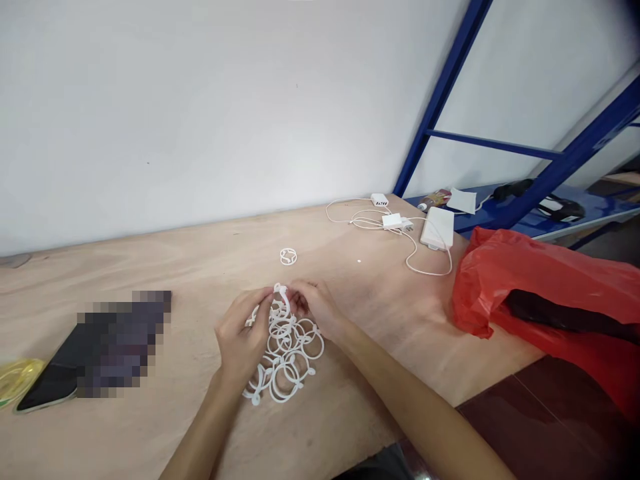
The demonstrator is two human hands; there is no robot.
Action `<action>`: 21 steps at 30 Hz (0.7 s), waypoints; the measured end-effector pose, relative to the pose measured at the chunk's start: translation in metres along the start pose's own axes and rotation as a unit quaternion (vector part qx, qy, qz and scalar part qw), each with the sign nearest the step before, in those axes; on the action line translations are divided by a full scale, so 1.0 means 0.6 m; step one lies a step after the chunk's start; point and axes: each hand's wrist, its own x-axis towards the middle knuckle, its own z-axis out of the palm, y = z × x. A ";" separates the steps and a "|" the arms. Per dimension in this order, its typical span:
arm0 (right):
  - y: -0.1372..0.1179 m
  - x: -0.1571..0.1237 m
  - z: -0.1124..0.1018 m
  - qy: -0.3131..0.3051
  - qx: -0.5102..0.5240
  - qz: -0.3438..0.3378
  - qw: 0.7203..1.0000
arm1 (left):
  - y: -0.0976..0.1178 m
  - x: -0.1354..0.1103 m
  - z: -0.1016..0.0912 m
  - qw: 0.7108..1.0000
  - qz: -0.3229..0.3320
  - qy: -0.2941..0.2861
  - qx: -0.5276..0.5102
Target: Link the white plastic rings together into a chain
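Observation:
Between the fingertips of both hands is a small white plastic ring point(283, 293), held up on edge above the table. My left hand point(246, 323) pinches it from the left, and my right hand point(316, 305) has its fingers curled at its right side. Directly below lies a loose pile of white plastic rings point(285, 357) with small round tabs, overlapping one another. Farther back, a single white ring with curved inner pieces point(289, 257) rests flat by itself. The fingers partly cover the held ring and the top of the pile.
A dark tablet point(55, 373), partly pixelated, lies at left beside a yellow tape roll point(20, 380). White chargers point(393, 221) with cables and a white power bank point(437, 229) are at back right. A red plastic bag point(550, 273) covers the right edge near a blue frame point(435, 100).

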 end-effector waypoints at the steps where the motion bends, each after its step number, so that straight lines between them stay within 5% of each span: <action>1: -0.005 -0.003 -0.001 -0.024 0.005 -0.015 1.000 | -0.001 -0.001 0.001 0.999 -0.049 0.005 -0.005; 6: -0.010 -0.010 -0.001 -0.090 0.021 -0.056 0.994 | 0.002 0.001 0.004 0.980 -0.175 -0.024 -0.089; 13: -0.005 -0.003 -0.011 -0.053 -0.029 -0.088 0.994 | 0.015 0.009 0.000 0.934 -0.222 -0.204 -0.193; 21: 0.003 -0.004 -0.014 -0.076 -0.098 -0.109 0.986 | 0.002 0.012 -0.003 0.951 -0.209 -0.176 -0.143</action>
